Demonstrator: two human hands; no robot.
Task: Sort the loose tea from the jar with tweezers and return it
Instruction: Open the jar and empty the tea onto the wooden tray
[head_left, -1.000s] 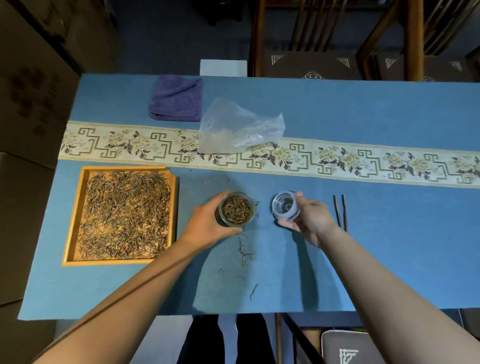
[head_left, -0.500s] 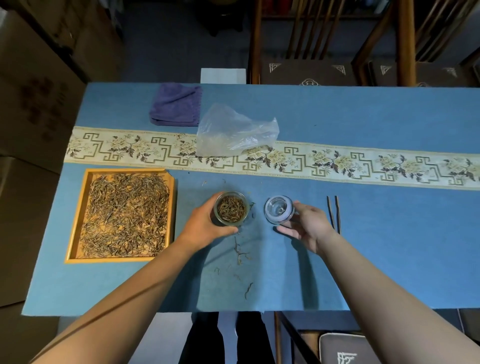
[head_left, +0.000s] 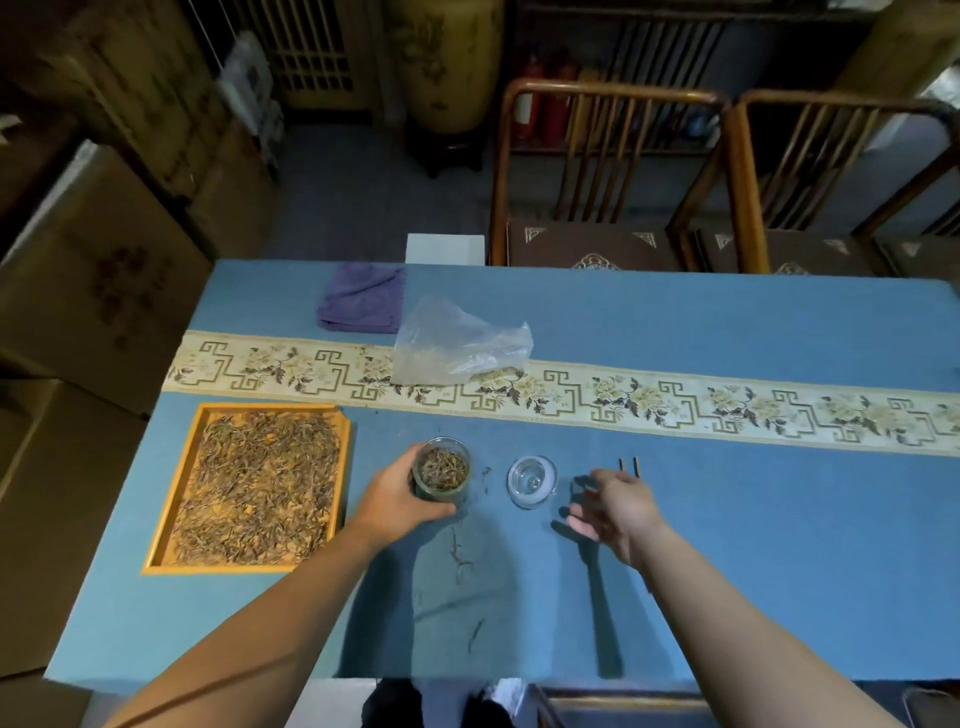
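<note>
A small glass jar (head_left: 442, 469) with loose tea inside stands on the blue table, and my left hand (head_left: 397, 501) is wrapped around its left side. The jar's clear lid (head_left: 532, 480) lies on the cloth to the right of the jar, free of any hand. My right hand (head_left: 613, 501) hovers just right of the lid with fingers spread and nothing in it. The dark tweezers (head_left: 628, 466) lie beyond that hand, mostly hidden by it. A wooden tray (head_left: 161, 519) at the left holds a spread of tea leaves.
A few stray tea leaves (head_left: 460, 556) lie on the cloth in front of the jar. A crumpled clear plastic bag (head_left: 457, 340) and a folded purple cloth (head_left: 363, 297) sit further back. Wooden chairs (head_left: 602, 171) stand behind the table; boxes are at the left.
My right hand has set the lid down on the table and let go, moving right toward the tweezers. My left hand still holds the jar. The camera has tilted up.
</note>
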